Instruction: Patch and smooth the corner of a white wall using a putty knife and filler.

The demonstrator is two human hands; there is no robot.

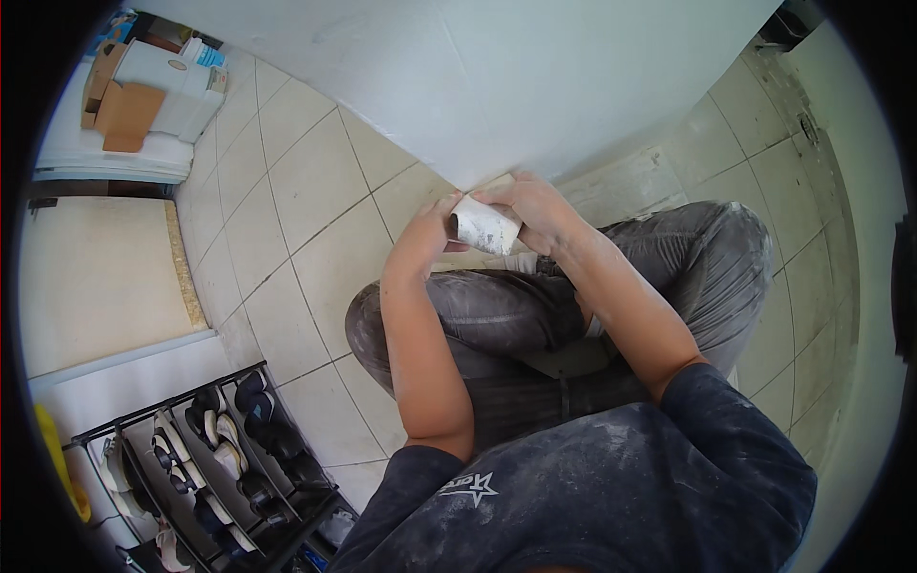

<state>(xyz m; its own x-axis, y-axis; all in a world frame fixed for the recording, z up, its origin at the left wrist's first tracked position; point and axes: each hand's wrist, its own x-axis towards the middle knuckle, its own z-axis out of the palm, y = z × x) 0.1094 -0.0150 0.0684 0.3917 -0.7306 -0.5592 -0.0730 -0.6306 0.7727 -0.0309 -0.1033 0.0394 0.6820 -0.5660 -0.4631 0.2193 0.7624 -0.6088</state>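
Note:
Between my two hands, close to the bottom corner of the white wall [535,105], is a curled piece of sandpaper [485,229]. Its outer face is white with grey speckles, and a dark surface shows at its left edge. My left hand [425,234] closes on the left side of it, the fingertips partly hidden behind. My right hand [537,210] grips its upper right side with thumb and fingers. I sit on the floor with legs crossed, and pale dust marks my grey trousers [516,315] and dark shirt.
Light tiles [315,181] cover the floor, dusty along the wall's foot. A black shoe rack [287,387] with several pairs of shoes stands at lower left. Further up on the left are a pale board [105,277] and an opened cardboard box [129,115]. Another wall [864,191] bounds the right side.

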